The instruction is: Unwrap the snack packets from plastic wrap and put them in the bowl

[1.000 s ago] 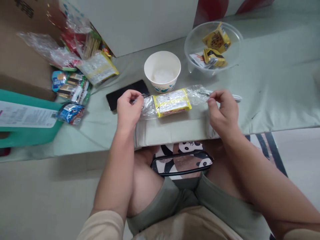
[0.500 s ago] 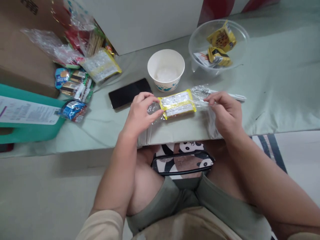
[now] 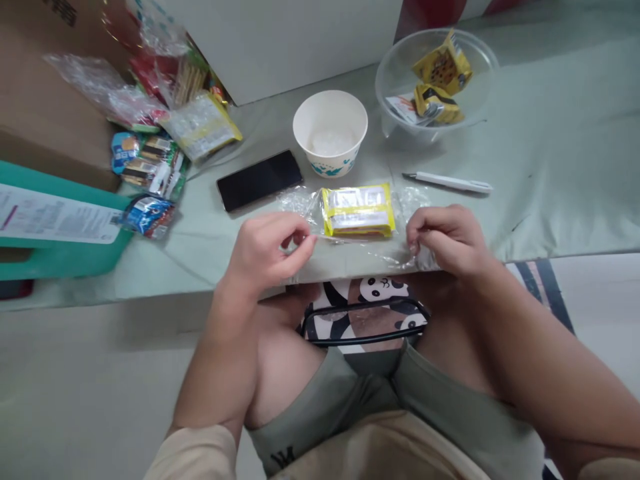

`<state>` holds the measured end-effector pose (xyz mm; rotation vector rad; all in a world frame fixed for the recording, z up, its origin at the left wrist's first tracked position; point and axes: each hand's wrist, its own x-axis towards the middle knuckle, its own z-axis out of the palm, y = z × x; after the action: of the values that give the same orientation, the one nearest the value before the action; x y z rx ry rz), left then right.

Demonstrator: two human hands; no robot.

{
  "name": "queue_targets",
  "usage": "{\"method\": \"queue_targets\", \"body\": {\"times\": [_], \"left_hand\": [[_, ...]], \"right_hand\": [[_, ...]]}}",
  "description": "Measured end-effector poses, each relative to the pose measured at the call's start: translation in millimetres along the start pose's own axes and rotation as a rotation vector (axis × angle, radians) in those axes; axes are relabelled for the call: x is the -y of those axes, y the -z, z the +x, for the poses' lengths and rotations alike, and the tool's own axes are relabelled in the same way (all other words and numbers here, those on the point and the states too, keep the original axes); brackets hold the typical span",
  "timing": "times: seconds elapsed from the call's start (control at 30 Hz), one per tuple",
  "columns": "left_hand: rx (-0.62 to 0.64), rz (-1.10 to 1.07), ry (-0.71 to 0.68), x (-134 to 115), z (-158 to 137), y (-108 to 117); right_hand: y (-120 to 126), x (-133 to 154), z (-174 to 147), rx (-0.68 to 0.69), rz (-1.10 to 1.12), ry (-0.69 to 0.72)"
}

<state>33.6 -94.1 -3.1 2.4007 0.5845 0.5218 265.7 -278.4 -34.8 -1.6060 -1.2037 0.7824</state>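
Note:
Two yellow-and-white snack packets (image 3: 357, 208) lie side by side on the cloth-covered table, on or inside a clear plastic bag (image 3: 345, 250). My left hand (image 3: 265, 250) pinches the bag's edge with thumb and forefinger, left of the packets. On the other side, my right hand (image 3: 445, 237) has its fingers curled and closed on the bag too. A strip of the plastic runs taut between both hands, in front of the packets. Whether the packets are covered by the film cannot be made out.
Behind the packets stands a paper bowl (image 3: 330, 160), with a black phone (image 3: 260, 181) to its left and a white pen (image 3: 450, 183) to its right. Farther back, a clear plastic bowl (image 3: 387, 100) holds yellow packets. Snacks (image 3: 150, 163), a green container (image 3: 90, 260) and a cardboard box (image 3: 45, 107) crowd the left.
My left hand has left the packets and moved down and left to the bag's near edge. My right hand has come down a little with the plastic. The pen now shows in full.

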Motion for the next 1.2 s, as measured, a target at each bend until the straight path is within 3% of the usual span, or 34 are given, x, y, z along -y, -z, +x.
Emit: {"method": "queue_targets", "body": {"times": [0.1, 0.2, 0.23, 0.27, 0.37, 0.4, 0.43, 0.5, 0.57, 0.7, 0.77, 0.83, 0.93, 1.03, 1.13, 1.2], "left_hand": [[0.283, -0.006, 0.097, -3, -9, 7], [0.639, -0.048, 0.237, -1, -10, 8], [0.641, -0.044, 0.272, 1, -10, 6], [0.548, -0.02, 0.297, 3, -8, 4], [0.061, 0.144, 0.258, 9, -4, -4], [-0.009, 0.198, 0.213, 11, -3, -7], [-0.003, 0.242, 0.163, 14, -2, -11], [0.135, 0.283, 0.096, 18, 0, -17], [0.2, 0.28, 0.108, 22, 2, -22], [-0.04, 0.146, 0.223, 25, 12, -29], [-0.115, -0.036, 0.302, 22, 17, -32], [-0.107, -0.295, 0.429, 16, 22, -34], [-0.046, -0.794, 0.709, 7, 29, -33], [0.045, -1.161, 0.911, -1, 35, -28], [0.107, -1.312, 0.95, -5, 40, -24], [0.071, -1.314, 0.968, -6, 41, -24]], "right_hand": [[3, -1, -3, 0.244, -0.121, -0.041], [0, -5, -4, 0.252, -0.254, -0.066], [-2, -5, -5, 0.211, -0.31, -0.064], [-3, -6, -5, 0.158, -0.364, -0.063], [-5, -8, -5, 0.005, -0.47, -0.103], [-6, -9, -5, -0.037, -0.481, -0.119], [-7, -10, -4, -0.071, -0.485, -0.125], [-10, -14, -4, -0.118, -0.499, -0.099], [-14, -17, -4, -0.163, -0.554, -0.022], [-25, -17, -4, -0.295, -0.687, 0.255], [-33, -13, -4, -0.28, -0.692, 0.432], [-42, -10, -4, -0.198, -0.695, 0.553], [-58, -9, -3, -0.087, -0.781, 0.525], [-67, -14, 0, -0.085, -0.836, 0.404], [-66, -18, 5, -0.13, -0.743, 0.346], [-60, -18, 9, -0.137, -0.616, 0.343]]}}
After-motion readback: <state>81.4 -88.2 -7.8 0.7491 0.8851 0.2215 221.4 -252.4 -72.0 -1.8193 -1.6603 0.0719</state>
